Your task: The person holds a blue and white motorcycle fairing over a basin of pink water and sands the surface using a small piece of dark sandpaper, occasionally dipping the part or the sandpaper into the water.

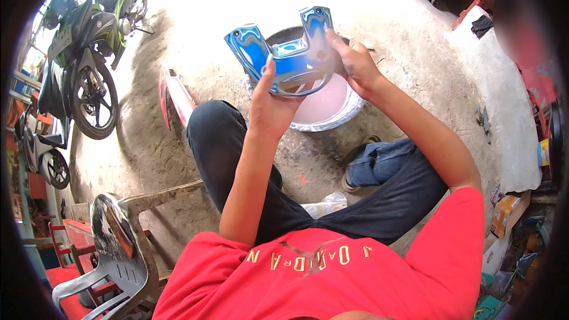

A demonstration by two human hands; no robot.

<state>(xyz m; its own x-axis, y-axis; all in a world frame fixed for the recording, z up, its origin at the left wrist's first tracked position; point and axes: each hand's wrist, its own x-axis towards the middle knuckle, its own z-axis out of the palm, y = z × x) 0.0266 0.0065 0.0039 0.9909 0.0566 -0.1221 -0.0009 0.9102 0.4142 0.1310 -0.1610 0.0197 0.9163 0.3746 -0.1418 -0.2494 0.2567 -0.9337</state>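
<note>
A glossy blue U-shaped plastic panel (289, 64), with a hole near the tip of each arm and a ring-like lower edge, is held up in both hands. My left hand (273, 102) grips its lower left part, thumb on the front face. On the right side, my right hand (353, 62) holds the panel with the thumb near the upper right arm; its other fingers are partly hidden. Beneath the panel stands a round tub (331, 125) of cloudy, pinkish liquid, its far part hidden by the panel and hands.
Motorcycles (95, 93) stand at the left. A red and white panel (178, 98) rests on the concrete floor beside my left knee. A worn plastic chair (129, 240) is at lower left. A white plastic bag (326, 206) lies between my legs. A cardboard box (510, 213) sits at right.
</note>
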